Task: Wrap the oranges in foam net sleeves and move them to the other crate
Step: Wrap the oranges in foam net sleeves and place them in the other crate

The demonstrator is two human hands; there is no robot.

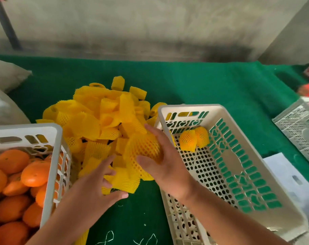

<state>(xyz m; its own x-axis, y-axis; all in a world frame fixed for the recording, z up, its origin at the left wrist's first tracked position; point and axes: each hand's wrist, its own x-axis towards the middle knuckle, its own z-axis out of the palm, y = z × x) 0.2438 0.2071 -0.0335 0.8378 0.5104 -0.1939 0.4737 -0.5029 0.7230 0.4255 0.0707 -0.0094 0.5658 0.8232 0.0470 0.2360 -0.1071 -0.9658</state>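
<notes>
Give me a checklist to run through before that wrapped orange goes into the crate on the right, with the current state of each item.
1. Orange covered by its sleeve: ok, the netted orange shows mesh across its visible side.
2. Secure hold: ok, the right hand grips it with curled fingers.
3. Far end of sleeve closed over: cannot tell, hidden by the hand.
4. Room in the right crate: ok, only two wrapped oranges lie at its far end.
5. Left hand free for the next step: ok, open fingers touch the sleeve pile.
6. More fruit waiting: ok, the left crate holds bare oranges.

Two bare forearms — no sleeves
</notes>
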